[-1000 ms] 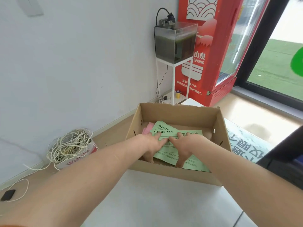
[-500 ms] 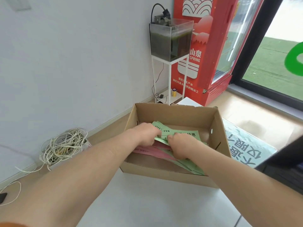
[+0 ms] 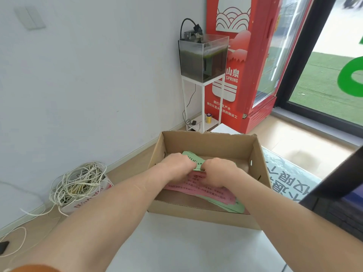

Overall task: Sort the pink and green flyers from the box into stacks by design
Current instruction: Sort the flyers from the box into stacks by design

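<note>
An open cardboard box [image 3: 206,216] stands at the far edge of a white table [image 3: 186,248]. Inside it lie mixed flyers: a pink flyer [image 3: 208,191] with red print on top, green flyers [image 3: 231,207] showing under its near right edge. My left hand [image 3: 176,165] and my right hand [image 3: 220,171] are both inside the box, side by side. Their curled fingers grip the top green flyer [image 3: 193,160], lifted off the pile between them. My hands hide most of that flyer.
A small carton holding a coil of white cable [image 3: 78,185] sits on the floor at the left. Behind the box are a fish tank on a white stand [image 3: 202,59] and a red drinks fridge [image 3: 249,61]. A dark object [image 3: 337,197] juts in at the right.
Both hands drew together and bunched up the top green flyer toward the back of the box. The pink flyer beneath it has come into view. The camera has leaned closer.
</note>
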Available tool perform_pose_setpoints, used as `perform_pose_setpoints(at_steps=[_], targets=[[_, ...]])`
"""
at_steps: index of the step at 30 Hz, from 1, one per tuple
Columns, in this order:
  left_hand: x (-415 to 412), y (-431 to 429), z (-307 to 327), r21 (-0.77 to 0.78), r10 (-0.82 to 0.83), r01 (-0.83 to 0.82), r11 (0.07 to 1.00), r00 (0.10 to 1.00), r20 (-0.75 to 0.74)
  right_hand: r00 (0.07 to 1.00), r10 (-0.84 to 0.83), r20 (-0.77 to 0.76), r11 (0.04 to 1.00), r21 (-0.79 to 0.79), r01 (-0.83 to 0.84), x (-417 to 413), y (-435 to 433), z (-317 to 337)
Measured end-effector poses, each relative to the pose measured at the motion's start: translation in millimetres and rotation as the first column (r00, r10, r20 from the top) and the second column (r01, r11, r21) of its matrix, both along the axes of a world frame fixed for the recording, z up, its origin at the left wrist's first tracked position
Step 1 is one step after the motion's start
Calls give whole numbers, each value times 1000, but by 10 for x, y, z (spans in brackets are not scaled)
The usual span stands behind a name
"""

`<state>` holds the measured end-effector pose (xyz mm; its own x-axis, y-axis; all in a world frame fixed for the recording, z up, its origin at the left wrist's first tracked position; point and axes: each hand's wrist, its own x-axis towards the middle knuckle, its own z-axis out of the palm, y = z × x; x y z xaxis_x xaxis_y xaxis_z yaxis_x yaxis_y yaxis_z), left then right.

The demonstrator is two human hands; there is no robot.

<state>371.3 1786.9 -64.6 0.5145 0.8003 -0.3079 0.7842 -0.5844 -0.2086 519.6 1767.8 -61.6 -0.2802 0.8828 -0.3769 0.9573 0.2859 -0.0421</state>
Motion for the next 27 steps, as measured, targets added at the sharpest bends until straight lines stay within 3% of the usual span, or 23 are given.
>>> perform_pose_setpoints(at_steps=[3, 9, 14, 18, 20, 22, 27], targets=[[9, 15, 152, 67, 34, -39, 997, 996, 81, 999, -43, -5, 985, 167, 43, -19, -135, 48], [47, -194, 868, 403, -62, -13, 915, 983, 173, 982, -161, -98, 865, 465, 188, -1, -317, 756], [-245, -1008, 1481, 621, -134, -82, 779, 947, 292, 988, -42, -147, 769, 627, 125, -107, -1087, 1461], [-558, -1939, 1276, 649, -200, -43, 760, 934, 295, 977, 134, -167, 647, 761, 41, -200, -1962, 1205], [-674, -2353, 893, 604, -215, -17, 796, 926, 310, 960, 156, -231, 648, 758, 77, -268, -2322, 806], [-763, -2619, 403, 555, -185, -11, 832, 937, 296, 972, 117, -204, 734, 677, 54, -337, -2542, 321], [-809, -2934, -427, 208, 40, -77, 975, 983, 177, 994, 23, -110, 952, 305, 11, -351, -2731, -434]])
